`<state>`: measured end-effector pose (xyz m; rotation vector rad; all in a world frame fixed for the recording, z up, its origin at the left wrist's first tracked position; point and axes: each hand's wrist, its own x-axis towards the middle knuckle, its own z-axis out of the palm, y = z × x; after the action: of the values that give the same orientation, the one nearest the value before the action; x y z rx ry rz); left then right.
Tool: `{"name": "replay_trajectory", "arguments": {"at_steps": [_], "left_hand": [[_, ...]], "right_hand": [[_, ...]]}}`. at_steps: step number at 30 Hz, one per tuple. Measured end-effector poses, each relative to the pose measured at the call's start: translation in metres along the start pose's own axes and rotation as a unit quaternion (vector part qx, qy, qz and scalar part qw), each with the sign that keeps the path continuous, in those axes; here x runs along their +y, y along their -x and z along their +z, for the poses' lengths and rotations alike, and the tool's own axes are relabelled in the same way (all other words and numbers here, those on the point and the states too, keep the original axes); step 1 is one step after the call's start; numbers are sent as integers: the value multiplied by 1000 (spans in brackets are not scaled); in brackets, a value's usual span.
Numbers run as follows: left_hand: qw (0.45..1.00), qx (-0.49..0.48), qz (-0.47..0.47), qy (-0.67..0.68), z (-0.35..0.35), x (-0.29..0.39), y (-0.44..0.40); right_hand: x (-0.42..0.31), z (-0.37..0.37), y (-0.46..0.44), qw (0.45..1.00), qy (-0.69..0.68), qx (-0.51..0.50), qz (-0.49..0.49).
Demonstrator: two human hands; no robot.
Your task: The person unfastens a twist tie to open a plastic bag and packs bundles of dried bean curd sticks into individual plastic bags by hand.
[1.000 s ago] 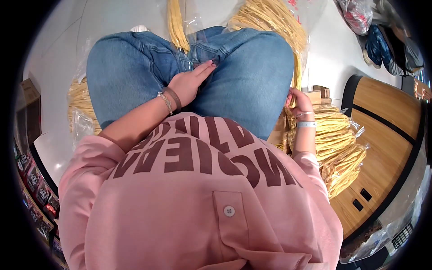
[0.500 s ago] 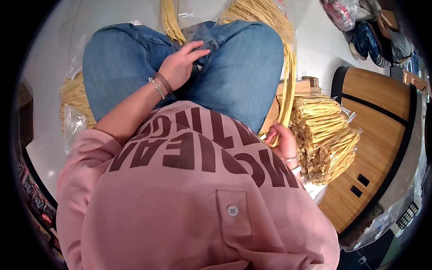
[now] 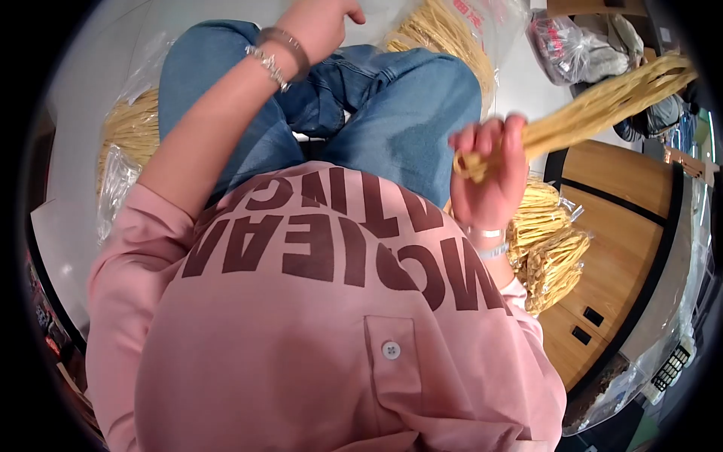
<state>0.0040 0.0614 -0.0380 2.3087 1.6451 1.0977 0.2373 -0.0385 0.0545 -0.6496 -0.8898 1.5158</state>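
Note:
My right hand [image 3: 493,169] is closed round one end of a bundle of long yellow strips [image 3: 602,113]. The bundle stretches to the upper right, above the wooden panel, with its looped end poking from my fist. At the top edge, my left hand [image 3: 316,30] reaches past my left knee; a fingertip shows, but the other fingers are cut off or hidden, so what it holds cannot be seen. More yellow strips lie in a clear bag [image 3: 440,34] beyond my right knee. Tied yellow bundles [image 3: 550,248] are piled beside my right forearm.
Yellow strips in clear plastic [image 3: 132,132] lie left of my legs. On the right stands a wooden panel [image 3: 617,226] with black edging. At the upper right are a filled plastic bag [image 3: 561,49], a cardboard box [image 3: 595,7] and partly visible dark items.
My right hand has risen and swung the yellow bundle out to the upper right. My left hand has moved forward from my lap to the top edge. The strips between my knees are out of view.

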Motion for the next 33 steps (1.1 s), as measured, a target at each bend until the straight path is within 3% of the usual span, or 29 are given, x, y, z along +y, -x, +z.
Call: {"name": "replay_trajectory", "arguments": {"at_steps": [2,3,6,10,11,15,18,24,27,30,33], "left_hand": [[998,24,49,-38,-15,4,-17],[998,-61,-32,-13,-30,13,-25],[979,-136,-145,-35,-53,32,-32],[963,-229,-145,10,-72,51,-26],[980,-177,-78,40,-68,49,-16],[972,-188,-49,131,-70,63,-10],[963,-214,-42,156,-73,70,-13],[980,-133,25,145,-64,68,-18],[947,-306,60,-77,-90,94,-51],[953,-204,-50,220,-94,87,-48],[956,-196,-68,210,-83,80,-61]], "right_hand": [[9,18,-30,999,14,-37,-24],[13,27,-42,998,-2,-59,-14],[20,42,-65,992,-47,-115,21],[24,45,-70,981,-76,-168,59],[25,44,-69,979,-78,-179,63],[25,34,-65,966,-59,-246,62],[20,29,-63,969,-13,-237,71],[17,29,-70,969,210,-132,5],[6,37,-76,915,393,-90,9],[11,41,-89,930,352,-101,-35],[13,49,-101,942,324,-71,-52]]}}
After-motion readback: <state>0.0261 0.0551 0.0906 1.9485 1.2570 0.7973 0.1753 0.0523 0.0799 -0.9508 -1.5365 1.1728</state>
